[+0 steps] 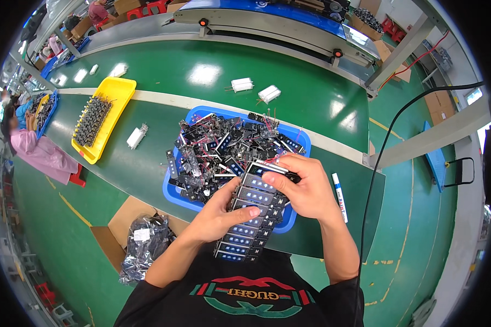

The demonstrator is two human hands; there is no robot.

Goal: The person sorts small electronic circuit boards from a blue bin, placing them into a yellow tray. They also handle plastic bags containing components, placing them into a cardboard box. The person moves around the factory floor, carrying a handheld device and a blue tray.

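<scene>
My left hand [215, 219] grips a long row of small black panel modules [248, 222], stacked edge to edge and marked with light blue icons. The row slants down toward my black shirt. At its top end, my right hand [309, 188] pinches one more black module [268, 170] between thumb and fingers, right against the row; whether it touches cannot be made out. Beneath both hands is a blue bin [303, 146] heaped with loose black modules [215, 136] and thin red wires.
A blue-and-white marker [339, 197] lies right of the bin. Left stands a yellow tray [124, 90] of metal-tipped parts. White connector bundles [137, 136] dot the green bench. An open carton [110, 240] with bagged parts sits below left. A black cable [372, 191] hangs at right.
</scene>
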